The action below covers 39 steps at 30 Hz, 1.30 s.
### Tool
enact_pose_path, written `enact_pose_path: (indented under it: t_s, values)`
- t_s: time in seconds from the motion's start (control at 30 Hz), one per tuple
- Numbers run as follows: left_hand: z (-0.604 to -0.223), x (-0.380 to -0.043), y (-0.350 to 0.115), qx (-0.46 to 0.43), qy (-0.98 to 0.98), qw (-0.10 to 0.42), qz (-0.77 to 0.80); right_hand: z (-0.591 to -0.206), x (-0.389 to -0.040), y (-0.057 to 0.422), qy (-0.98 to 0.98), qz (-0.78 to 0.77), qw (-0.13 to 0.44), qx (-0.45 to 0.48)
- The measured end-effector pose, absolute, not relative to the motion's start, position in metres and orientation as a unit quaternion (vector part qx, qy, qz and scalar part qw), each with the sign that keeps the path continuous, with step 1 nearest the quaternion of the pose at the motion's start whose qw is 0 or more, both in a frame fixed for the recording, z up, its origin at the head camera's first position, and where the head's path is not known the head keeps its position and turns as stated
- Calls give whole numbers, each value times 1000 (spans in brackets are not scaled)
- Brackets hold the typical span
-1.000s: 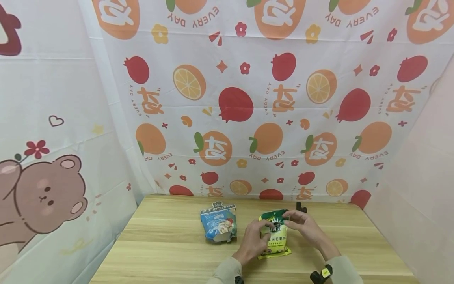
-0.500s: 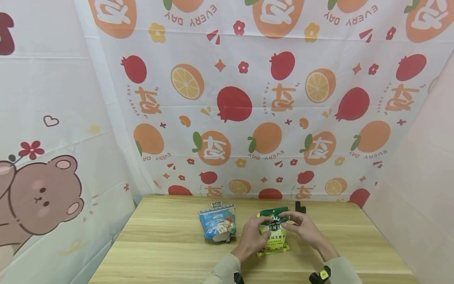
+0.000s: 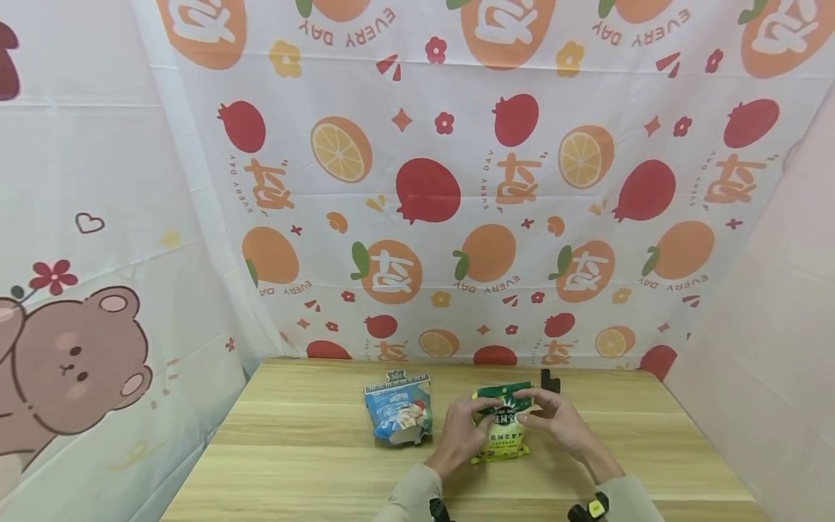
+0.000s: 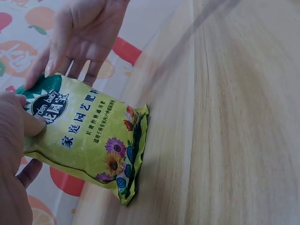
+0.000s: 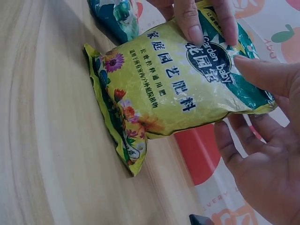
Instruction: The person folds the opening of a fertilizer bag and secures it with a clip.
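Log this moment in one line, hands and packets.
Left hand: grips yellow packet; right hand: holds same packet; blue bag: on table, left of packet

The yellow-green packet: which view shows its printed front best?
Right wrist: the yellow-green packet is large there, its round "Garden baby" badge readable. The left wrist view is also close, but the left hand covers part of that badge. The head view shows the packet small, with fingers over its upper part.

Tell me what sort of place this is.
Probably a small draped work booth, judging by the fruit-print cloth behind the wood-grain table and the bear-print cloth hanging on the left.
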State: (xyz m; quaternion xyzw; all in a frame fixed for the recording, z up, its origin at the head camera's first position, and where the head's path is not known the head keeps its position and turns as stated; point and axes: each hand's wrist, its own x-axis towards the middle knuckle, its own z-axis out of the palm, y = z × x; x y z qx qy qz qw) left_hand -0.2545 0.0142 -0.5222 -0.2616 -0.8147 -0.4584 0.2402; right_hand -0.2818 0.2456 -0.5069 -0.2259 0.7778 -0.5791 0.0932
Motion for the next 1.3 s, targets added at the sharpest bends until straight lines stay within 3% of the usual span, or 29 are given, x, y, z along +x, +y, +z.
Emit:
enact_pose_path:
  t_s: [0.17, 0.6, 1.3]
  values:
    - [-522, -255, 13, -252, -811, 229, -475, -506, -282, 243, 782, -563, 97, -251]
    - [-522, -253, 9, -206, -806, 169, -529, -513, -281, 246, 791, -575, 70, -197]
    - [-527, -253, 8, -174, -828, 226, -483, -514, -282, 244, 807, -555, 58, -195]
